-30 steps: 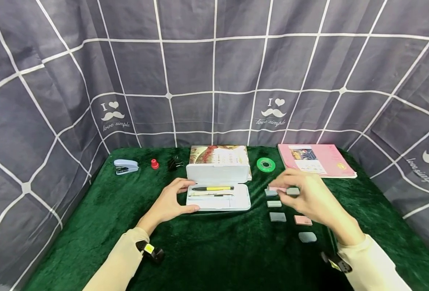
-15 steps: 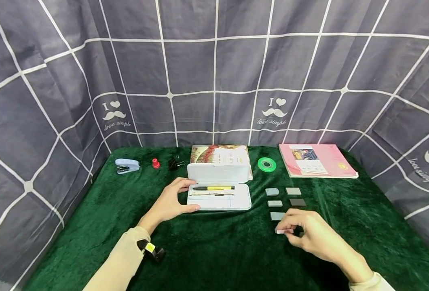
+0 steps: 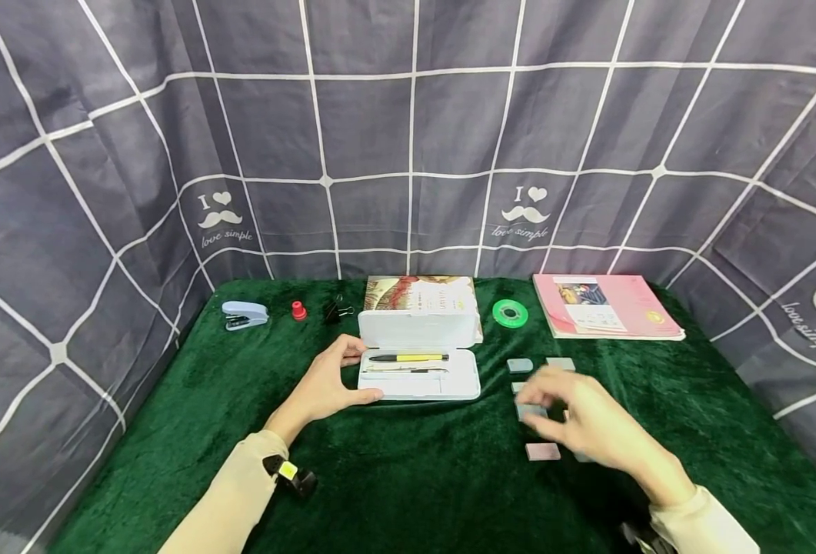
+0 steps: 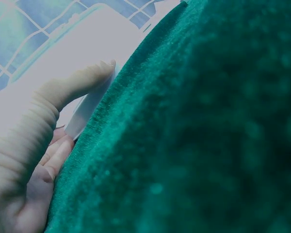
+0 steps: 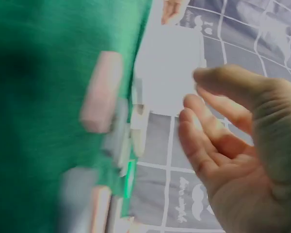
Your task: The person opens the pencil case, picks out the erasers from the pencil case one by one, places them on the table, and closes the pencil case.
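left hand grips the left end of the white case, thumb on the front edge, fingers curled round the near corner; judged to be steadying it so it stays put with the lid up. the left wrist view shows the thumb lying flat along the case wall, down on the green cloth.

right hand hovers over the erasers, fingers loose and spread, holding nothing; the right wrist view shows the palm open and blurred.

pink eraser lies flat on the surface just in front of that hand, apart from the fingers, nearest the person. a small, flat, pale pink block with soft corners. grey erasers sit in short rows behind it, right of the case; some are hidden by the hand.

the case is open, lid standing at the back, and a yellow pen with a black tip lies lengthwise inside, with a thinner dark one below it.

along the back: stapler, red cap, binder clip, a book behind the lid, green tape, pink booklet.
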Action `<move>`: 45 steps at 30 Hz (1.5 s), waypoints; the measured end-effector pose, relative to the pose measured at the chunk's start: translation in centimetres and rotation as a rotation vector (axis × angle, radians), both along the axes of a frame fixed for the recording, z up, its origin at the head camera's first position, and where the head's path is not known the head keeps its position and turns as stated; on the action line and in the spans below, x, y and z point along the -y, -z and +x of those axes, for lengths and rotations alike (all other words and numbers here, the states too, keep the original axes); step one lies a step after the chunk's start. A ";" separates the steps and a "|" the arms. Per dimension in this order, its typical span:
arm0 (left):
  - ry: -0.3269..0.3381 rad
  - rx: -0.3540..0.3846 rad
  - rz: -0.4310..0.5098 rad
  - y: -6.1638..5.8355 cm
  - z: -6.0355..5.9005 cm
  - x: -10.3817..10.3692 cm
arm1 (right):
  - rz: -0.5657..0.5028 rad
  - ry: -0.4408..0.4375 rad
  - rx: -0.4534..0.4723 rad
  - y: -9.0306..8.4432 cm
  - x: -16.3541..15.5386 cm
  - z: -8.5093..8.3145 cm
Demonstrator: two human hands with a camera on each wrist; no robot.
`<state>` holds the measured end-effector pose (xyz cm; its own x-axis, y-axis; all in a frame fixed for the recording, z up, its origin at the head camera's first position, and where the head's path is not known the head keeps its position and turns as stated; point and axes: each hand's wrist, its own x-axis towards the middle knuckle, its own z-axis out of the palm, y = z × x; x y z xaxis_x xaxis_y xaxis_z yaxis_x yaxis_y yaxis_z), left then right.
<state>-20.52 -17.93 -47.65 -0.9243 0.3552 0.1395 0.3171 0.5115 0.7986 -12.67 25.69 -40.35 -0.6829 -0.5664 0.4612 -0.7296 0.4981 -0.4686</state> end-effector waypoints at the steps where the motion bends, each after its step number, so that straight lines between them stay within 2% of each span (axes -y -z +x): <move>1: -0.003 -0.002 0.011 0.0 0.0 0.0 | -0.016 0.028 -0.012 -0.3 0.4 -0.7; 5: 0.011 -0.013 0.079 0.3 -0.1 0.1 | -0.079 0.111 0.030 -0.9 2.2 -3.8; 10: 0.024 -0.032 0.090 0.6 -0.1 0.0 | -0.151 0.161 0.210 -0.3 4.3 -7.2; 14: 0.049 -0.042 0.068 0.5 -0.3 -0.2 | -0.170 0.191 0.335 0.4 5.3 -8.6; 17: 0.046 -0.020 0.057 0.5 -0.4 -0.3 | -0.167 0.187 0.377 0.9 5.5 -8.9; 21: 0.023 0.014 0.021 0.3 -0.2 -0.1 | -0.135 0.126 0.394 1.6 5.5 -9.0; 27: 0.044 -0.062 -0.011 0.3 -0.1 0.2 | -0.059 0.029 0.419 2.0 5.5 -8.8; 31: 0.051 -0.089 -0.024 0.3 -0.1 0.2 | -0.012 0.031 0.457 1.8 5.5 -8.8; 38: 0.046 -0.049 -0.032 0.4 -0.1 0.2 | 0.075 0.051 0.509 2.0 5.3 -8.5; 45: 0.041 -0.029 -0.033 0.4 0.0 0.2 | 0.095 0.078 0.546 2.2 5.5 -8.4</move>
